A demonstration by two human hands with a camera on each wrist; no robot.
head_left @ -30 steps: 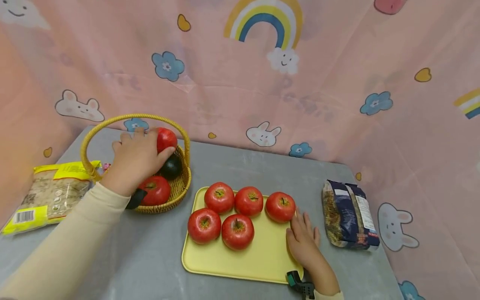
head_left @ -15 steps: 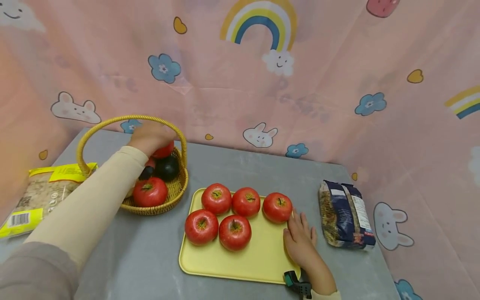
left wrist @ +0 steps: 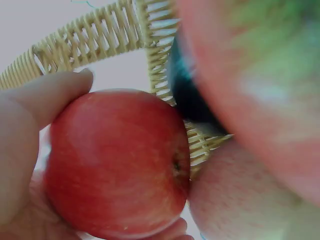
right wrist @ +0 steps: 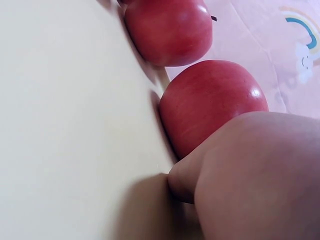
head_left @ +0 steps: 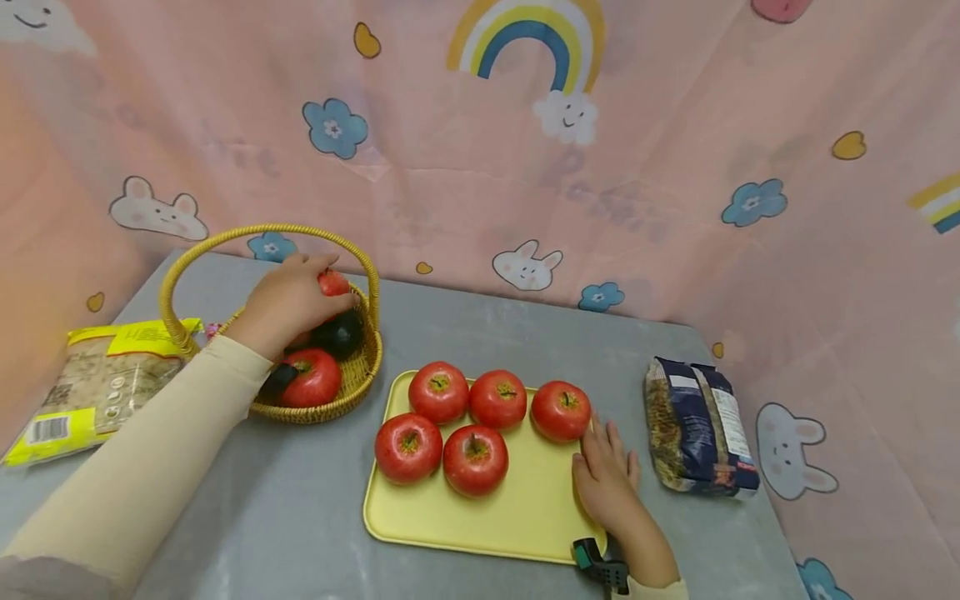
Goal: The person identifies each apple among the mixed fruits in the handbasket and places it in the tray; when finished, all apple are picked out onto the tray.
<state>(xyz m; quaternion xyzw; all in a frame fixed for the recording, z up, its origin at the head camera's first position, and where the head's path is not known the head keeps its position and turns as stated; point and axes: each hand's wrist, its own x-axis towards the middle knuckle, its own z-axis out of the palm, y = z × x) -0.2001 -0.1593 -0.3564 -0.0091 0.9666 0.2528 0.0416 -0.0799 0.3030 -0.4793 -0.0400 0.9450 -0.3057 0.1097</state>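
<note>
In the head view my left hand (head_left: pixel 288 300) reaches under the handle of a yellow wicker basket (head_left: pixel 367 371) and grips a red apple (head_left: pixel 333 282). The left wrist view has thumb and fingers curled round that apple (left wrist: pixel 120 165). Below it in the basket lie a dark green, avocado-like fruit (head_left: pixel 341 335) and another red apple (head_left: pixel 313 379). My right hand (head_left: pixel 607 479) rests along the right edge of a yellow tray (head_left: pixel 525 525), its fingers extended beside the nearest apple (head_left: pixel 561 412). Several red apples (head_left: pixel 476 460) sit on the tray.
A clear and yellow bag of pale food (head_left: pixel 105 392) lies left of the basket. To the right of the tray is a dark blue packet (head_left: pixel 701 429). A pink patterned cloth (head_left: pixel 450 192) hangs behind the grey table (head_left: pixel 300 500).
My left hand went farther over the back of the basket, then came slightly nearer, still at the upper apple. The right hand and the apples on the tray stay in place.
</note>
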